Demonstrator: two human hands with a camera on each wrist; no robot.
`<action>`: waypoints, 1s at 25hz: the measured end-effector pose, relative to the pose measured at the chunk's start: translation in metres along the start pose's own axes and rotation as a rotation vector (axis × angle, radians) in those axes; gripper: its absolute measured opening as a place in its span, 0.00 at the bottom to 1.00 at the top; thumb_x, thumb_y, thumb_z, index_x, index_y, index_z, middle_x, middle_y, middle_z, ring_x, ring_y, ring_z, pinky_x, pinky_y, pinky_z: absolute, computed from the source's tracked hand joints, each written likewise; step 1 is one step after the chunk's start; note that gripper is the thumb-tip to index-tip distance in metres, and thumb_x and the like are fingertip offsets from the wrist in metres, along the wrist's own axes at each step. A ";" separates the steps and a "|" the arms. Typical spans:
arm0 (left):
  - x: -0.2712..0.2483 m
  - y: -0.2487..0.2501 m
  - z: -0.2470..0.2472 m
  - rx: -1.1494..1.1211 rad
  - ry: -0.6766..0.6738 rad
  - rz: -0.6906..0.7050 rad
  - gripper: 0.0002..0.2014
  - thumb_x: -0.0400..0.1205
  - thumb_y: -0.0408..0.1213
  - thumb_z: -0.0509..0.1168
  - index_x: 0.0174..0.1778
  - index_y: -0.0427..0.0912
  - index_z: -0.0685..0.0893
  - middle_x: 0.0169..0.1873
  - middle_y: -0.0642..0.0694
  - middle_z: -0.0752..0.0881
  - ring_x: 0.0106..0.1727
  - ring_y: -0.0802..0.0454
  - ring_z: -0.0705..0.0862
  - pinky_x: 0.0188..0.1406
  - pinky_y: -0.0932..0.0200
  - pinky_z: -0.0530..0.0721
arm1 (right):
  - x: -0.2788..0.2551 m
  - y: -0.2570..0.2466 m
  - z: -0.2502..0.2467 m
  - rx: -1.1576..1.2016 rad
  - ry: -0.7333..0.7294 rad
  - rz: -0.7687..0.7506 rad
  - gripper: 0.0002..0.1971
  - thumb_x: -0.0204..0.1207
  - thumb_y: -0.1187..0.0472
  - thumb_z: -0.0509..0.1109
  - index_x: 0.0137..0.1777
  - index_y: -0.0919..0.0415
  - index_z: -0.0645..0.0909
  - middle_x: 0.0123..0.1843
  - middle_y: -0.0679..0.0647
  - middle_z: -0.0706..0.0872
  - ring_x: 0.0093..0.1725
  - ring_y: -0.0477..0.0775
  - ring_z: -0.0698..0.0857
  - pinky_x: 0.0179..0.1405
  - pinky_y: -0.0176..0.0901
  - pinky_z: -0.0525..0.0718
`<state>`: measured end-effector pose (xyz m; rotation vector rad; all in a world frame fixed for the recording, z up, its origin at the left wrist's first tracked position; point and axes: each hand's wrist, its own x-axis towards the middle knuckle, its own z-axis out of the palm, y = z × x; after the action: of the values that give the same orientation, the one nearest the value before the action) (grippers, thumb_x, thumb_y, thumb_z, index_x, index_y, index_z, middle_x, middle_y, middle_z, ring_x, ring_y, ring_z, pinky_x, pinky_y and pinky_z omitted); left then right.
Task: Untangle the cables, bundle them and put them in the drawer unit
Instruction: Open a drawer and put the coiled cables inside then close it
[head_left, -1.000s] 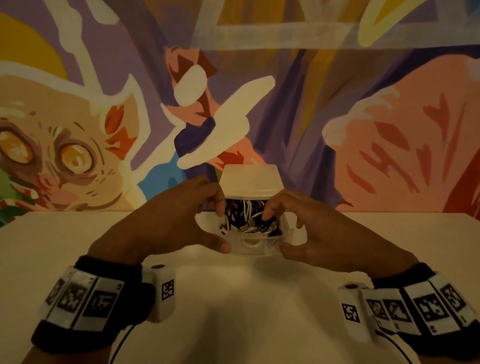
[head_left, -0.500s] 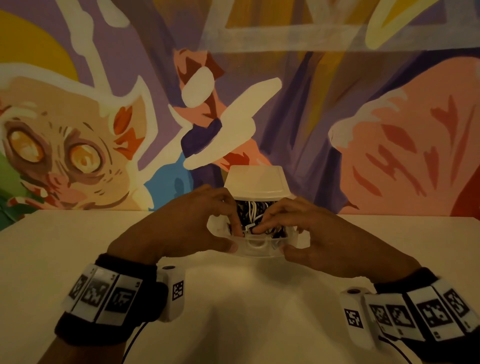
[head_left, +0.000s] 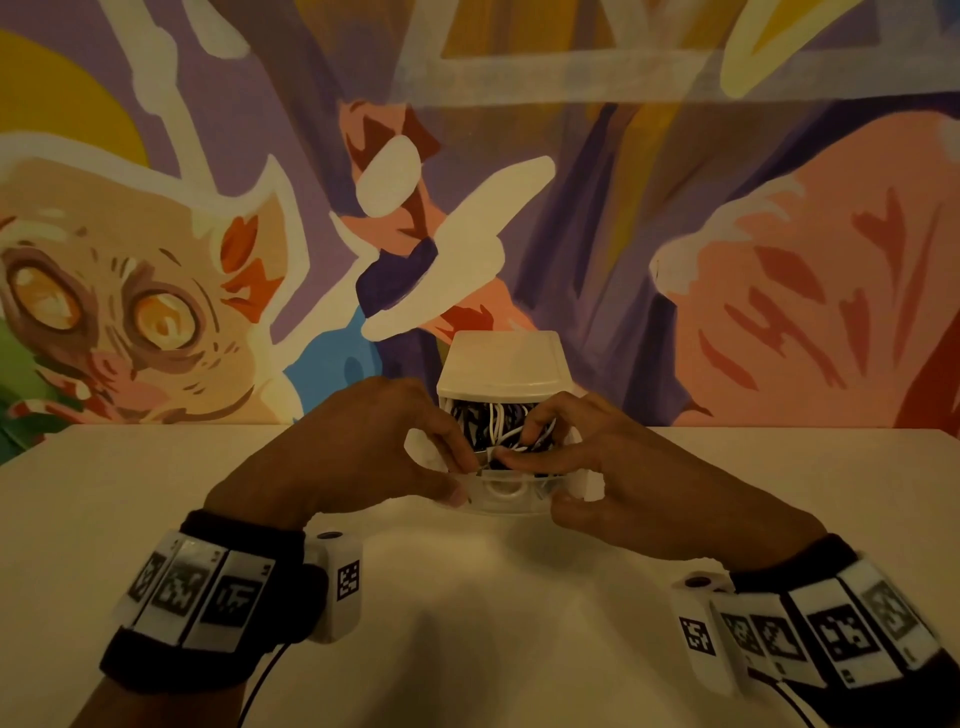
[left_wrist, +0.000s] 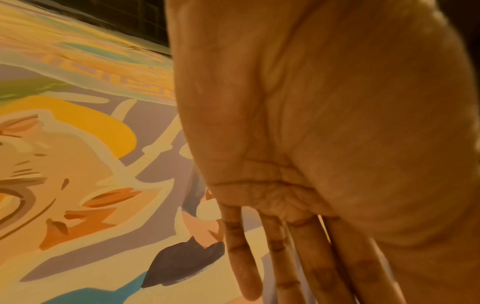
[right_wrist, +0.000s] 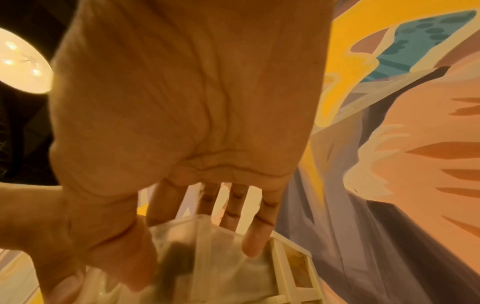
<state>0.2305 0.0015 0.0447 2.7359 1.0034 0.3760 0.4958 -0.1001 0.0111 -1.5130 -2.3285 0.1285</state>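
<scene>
A: Fingers first, what are they doing?

B: L hand (head_left: 332, 457): fingertips bent down into the pulled-out drawer (head_left: 506, 491), pressing on the cables (head_left: 493, 426), thumb under the drawer's front corner. From the L wrist cam the 4 fingers look nearly straight. Can't tell if any cable is actually pinched.

A: And the R?

B: R hand (head_left: 644, 483): index and the next fingers curled over the drawer's rim onto the same cables, thumb against the front face. R wrist cam shows 4 fingers reaching over the clear drawer wall (right_wrist: 221, 265), thumb low beside it.

A: Cables, where exactly?

B: Black and white, a tangle-looking heap, packed in the open top drawer. Drawer sticks out of the drawer unit (head_left: 501, 364), a small white box.

A: Surroundings?

B: Unit stands on a pale table (head_left: 156, 493), near its far edge, in front of a painted mural wall (head_left: 675, 208). Both wrists wear black bands with 2D code tags. Round ceiling lamp (right_wrist: 23, 61) shows in the R wrist cam.
</scene>
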 end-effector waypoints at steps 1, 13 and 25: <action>0.000 0.000 0.001 0.006 -0.001 0.020 0.18 0.74 0.62 0.81 0.59 0.71 0.91 0.54 0.70 0.89 0.63 0.67 0.79 0.56 0.70 0.75 | -0.001 0.000 0.000 0.015 0.000 -0.006 0.28 0.83 0.54 0.76 0.82 0.35 0.79 0.76 0.32 0.68 0.80 0.38 0.67 0.81 0.35 0.73; 0.002 0.000 0.002 0.104 0.006 0.064 0.27 0.76 0.63 0.79 0.71 0.79 0.81 0.54 0.80 0.74 0.58 0.67 0.74 0.52 0.67 0.74 | -0.001 -0.001 0.003 0.071 0.030 0.005 0.23 0.81 0.56 0.77 0.74 0.36 0.86 0.76 0.33 0.67 0.79 0.39 0.69 0.78 0.35 0.77; -0.013 0.008 0.030 0.279 0.216 0.209 0.22 0.79 0.52 0.81 0.70 0.68 0.89 0.77 0.57 0.80 0.71 0.51 0.80 0.59 0.54 0.79 | -0.012 -0.001 0.001 -0.154 0.113 -0.014 0.27 0.82 0.41 0.67 0.82 0.36 0.75 0.83 0.36 0.66 0.82 0.45 0.67 0.79 0.51 0.77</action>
<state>0.2351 -0.0159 0.0160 3.1187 0.8776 0.6208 0.4988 -0.1111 0.0077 -1.5326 -2.3031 -0.1397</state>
